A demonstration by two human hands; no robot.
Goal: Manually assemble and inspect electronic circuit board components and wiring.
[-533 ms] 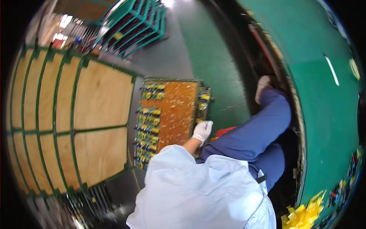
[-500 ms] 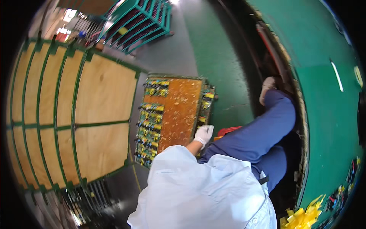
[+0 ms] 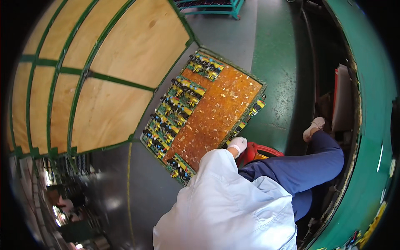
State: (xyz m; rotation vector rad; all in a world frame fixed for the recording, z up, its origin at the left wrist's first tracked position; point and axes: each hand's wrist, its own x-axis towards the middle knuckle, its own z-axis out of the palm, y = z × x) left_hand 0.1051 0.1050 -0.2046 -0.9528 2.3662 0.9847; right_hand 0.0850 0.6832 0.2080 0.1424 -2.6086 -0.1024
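Observation:
My left hand [image 3: 238, 144], in a white glove, is beside the near right edge of a brown wooden-topped tray [image 3: 216, 112]. Its fingers look curled closed, and whatever they may hold is hidden. Rows of small circuit boards [image 3: 177, 102] with yellow, black and blue parts stand along the tray's left side. More circuit boards [image 3: 250, 114] show on a lower level, past the tray's right edge and close to the hand. Pale chips are scattered over the bare brown surface. My right hand does not show; my light blue shirt fills the lower middle.
A red plastic object [image 3: 258, 151] with yellow inside sits beside my navy-trousered leg [image 3: 300, 166]. Wooden panels in a green frame [image 3: 129, 46] stand at left. At right runs a green-topped bench [image 3: 373, 166]. A teal rack [image 3: 216, 9] stands at the far end.
The view has swung, so the tray and panels appear tilted and nearer. My left hand stays by the tray's edge, its fingers now more curled. More of the red object shows.

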